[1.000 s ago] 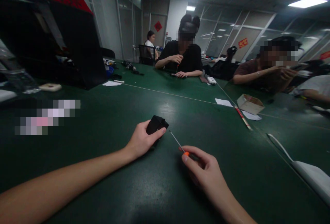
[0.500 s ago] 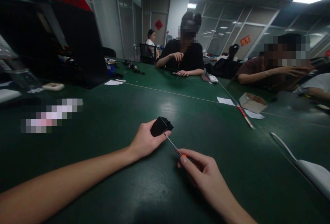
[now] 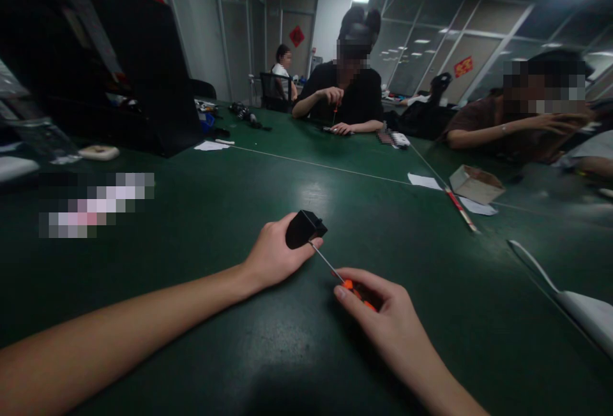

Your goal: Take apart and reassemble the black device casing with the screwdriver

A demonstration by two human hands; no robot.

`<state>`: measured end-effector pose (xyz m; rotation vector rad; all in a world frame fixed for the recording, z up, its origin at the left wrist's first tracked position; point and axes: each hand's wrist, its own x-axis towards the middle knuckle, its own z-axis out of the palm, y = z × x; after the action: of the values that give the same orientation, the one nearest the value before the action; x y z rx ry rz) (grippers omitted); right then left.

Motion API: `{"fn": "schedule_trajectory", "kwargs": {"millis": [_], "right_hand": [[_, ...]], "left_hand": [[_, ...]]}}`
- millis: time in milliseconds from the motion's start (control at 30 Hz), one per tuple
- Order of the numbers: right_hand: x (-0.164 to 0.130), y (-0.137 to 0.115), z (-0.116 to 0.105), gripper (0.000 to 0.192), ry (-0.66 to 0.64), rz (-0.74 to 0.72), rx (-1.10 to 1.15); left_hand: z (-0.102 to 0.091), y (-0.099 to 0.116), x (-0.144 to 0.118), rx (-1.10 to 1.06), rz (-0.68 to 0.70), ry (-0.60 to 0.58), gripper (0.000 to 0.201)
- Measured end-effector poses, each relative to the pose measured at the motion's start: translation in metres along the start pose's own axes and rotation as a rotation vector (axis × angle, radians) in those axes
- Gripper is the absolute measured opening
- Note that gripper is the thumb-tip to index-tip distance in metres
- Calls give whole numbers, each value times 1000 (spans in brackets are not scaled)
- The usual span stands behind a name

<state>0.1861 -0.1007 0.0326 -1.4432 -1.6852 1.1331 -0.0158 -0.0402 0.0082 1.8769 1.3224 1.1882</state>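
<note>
Nearest, the right hand (image 3: 383,320) lies low over the green bench (image 3: 201,224), fingers closed round the orange-handled screwdriver (image 3: 341,277), whose thin shaft slants up-left. Its tip meets the small black block (image 3: 305,228), tilted on the bench and gripped by the left hand (image 3: 275,256), forearm stretched flat. Farther off, a cardboard box (image 3: 476,184) sits before seated people.

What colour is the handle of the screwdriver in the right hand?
Orange with black, on the thin metal-shafted screwdriver held by the right hand; head view.
</note>
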Motion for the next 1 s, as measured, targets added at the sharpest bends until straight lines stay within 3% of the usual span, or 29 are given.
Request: {"fn": "schedule_trajectory", "kwargs": {"millis": [233,467,567,700,767,867,1000], "right_hand": [[0,-7,-9,32,18,-53,22],[2,-5,-10,25,92,-200,-119],[1,-7,-7,28,77,-134,-77],[-1,-11,-8,38,-35,37,85],[0,-11,-9,38,-59,41,99],[1,-8,-9,31,11,-96,-35],[-3,1,-8,28,130,-471,-381]], "left_hand": [[0,0,1,20,-5,23,31],[-1,-1,0,21,-9,-4,35],[0,-2,-1,36,-3,-1,35],[1,-2,-1,53,2,7,34],[1,-2,-1,62,1,8,34],[2,-2,-1,69,-1,5,33],[3,-4,-1,74,11,12,32]]}}
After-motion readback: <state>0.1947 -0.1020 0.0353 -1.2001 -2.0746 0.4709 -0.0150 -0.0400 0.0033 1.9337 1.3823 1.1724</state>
